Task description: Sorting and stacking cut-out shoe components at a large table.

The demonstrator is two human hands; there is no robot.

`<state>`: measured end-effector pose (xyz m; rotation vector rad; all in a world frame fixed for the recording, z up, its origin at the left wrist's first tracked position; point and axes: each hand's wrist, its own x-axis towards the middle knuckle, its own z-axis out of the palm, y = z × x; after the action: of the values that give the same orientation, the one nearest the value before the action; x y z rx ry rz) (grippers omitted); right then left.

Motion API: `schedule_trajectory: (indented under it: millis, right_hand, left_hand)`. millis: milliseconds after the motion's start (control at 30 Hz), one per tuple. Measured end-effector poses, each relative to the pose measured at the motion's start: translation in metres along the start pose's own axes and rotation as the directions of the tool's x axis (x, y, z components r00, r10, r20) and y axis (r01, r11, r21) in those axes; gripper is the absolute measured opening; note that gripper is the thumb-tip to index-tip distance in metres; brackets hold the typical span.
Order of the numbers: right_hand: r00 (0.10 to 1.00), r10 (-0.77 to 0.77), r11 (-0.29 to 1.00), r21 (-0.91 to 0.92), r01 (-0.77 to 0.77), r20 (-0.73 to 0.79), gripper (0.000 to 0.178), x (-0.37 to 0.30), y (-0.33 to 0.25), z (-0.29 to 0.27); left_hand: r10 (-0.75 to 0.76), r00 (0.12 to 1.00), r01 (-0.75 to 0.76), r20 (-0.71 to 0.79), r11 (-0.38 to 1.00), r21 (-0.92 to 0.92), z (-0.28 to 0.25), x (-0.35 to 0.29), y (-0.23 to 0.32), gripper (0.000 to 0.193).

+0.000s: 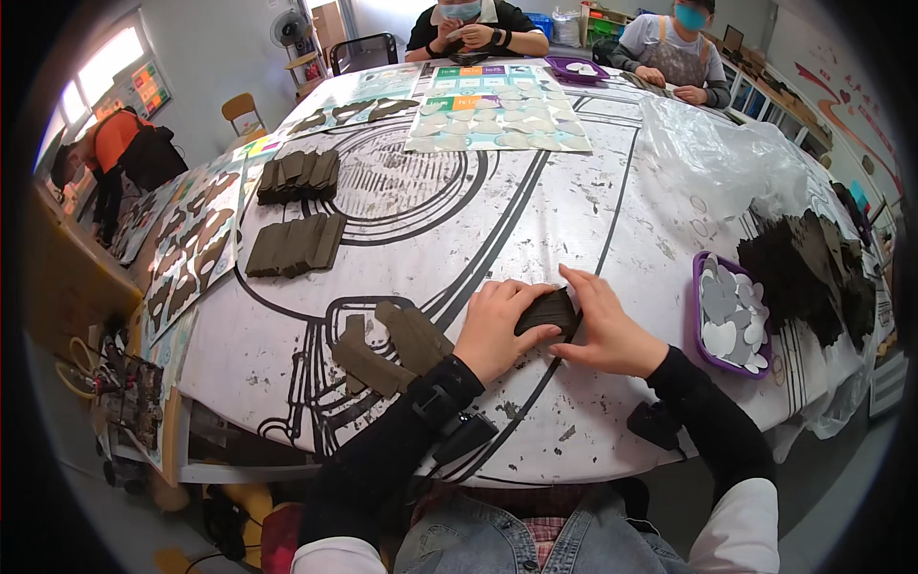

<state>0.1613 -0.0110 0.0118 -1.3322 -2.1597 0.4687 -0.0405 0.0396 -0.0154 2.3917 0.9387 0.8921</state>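
Observation:
In front of me a thick stack of dark olive-brown strips (548,314) is held between my two hands, its layered edges showing. My left hand (497,327) wraps it from the left, thumb across the near side. From the right, my right hand (610,330) closes on it, with the fingers at its far end and the thumb near its front. Beside my left wrist, several loose strips (368,356) of the same dark material lie fanned and overlapping on the printed table cover (459,258).
Two neat piles of strips, a far one (298,177) and a nearer one (296,245), lie to the left. At right stand a purple basket (700,330) of grey-white discs, dark ragged sheets (808,268) and clear plastic (708,153). Two masked people sit across the table.

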Motion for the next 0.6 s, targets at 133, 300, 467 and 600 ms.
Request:
schedule_trajectory:
  millis: [133,300,467,600]
  right_hand:
    - [0.996,0.081,0.967,-0.24,-0.085,-0.024,0.087,-0.003,0.01,0.018]
    - [0.999,0.008,0.953,-0.302,-0.019,-0.038,0.087,-0.005,0.009,0.027]
    - [1.0,0.0,0.959,-0.284,-0.007,-0.025,0.097,-0.005,0.009,0.027]
    - [0.995,0.002,0.991,-0.134,-0.015,-0.095,0.088,-0.003,-0.005,0.007]
  left_hand:
    - [-0.013,1.0,0.012,0.02,1.0,0.022,-0.005,-0.003,0.004,0.049]
    - [-0.024,0.999,0.023,0.023,0.999,0.037,-0.008,-0.002,0.005,0.052]
    - [-0.021,0.999,0.022,0.036,1.0,-0.012,-0.005,-0.001,0.001,0.052]
    - [0.023,0.998,-0.021,0.053,0.999,-0.046,-0.014,0.002,0.012,0.052]
